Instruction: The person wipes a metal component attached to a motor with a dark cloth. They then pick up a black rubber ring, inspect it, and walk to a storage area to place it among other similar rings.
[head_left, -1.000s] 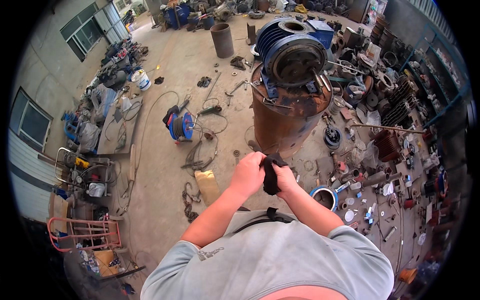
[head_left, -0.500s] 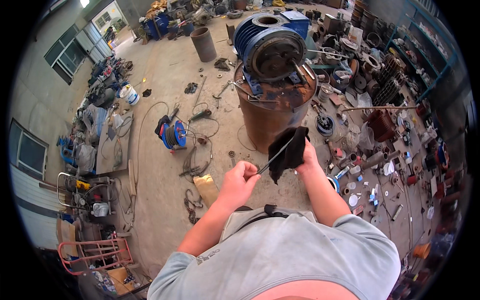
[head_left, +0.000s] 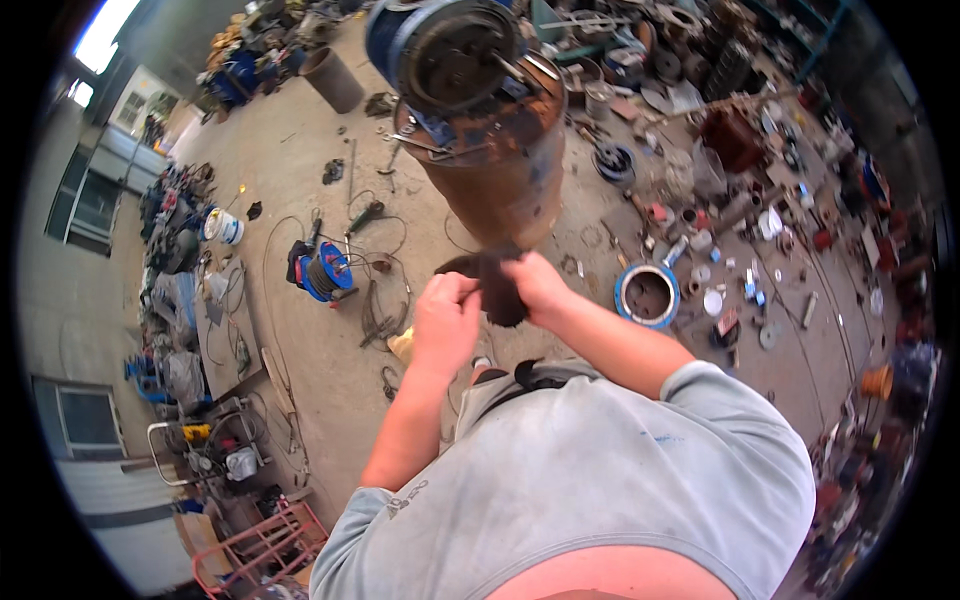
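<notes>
A dark brown-black cloth (head_left: 503, 295) hangs between my two hands, a little nearer to me than the rusty drum. My right hand (head_left: 541, 288) is closed on its right side. My left hand (head_left: 447, 312) has its fingers pinched together at the cloth's left edge. The thin grey rod seen earlier does not show now; my fingers and the cloth may hide it. Beyond my hands stands the rusty drum (head_left: 500, 195), bearing a blue motor-like machine (head_left: 450, 62) with a dark round end face and a shaft. Wrenches (head_left: 440, 152) lie on the drum's top.
A blue cable reel (head_left: 328, 272) and an angle-grinder-like tool (head_left: 367, 215) with loose cords lie on the floor to the left. A blue-rimmed ring (head_left: 647, 295) lies at right, near many scattered parts. An open metal cylinder (head_left: 332, 80) stands at the back.
My view has shifted, so the drum and machine sit higher and further left. My hands have come closer together, and the thin rod is no longer visible.
</notes>
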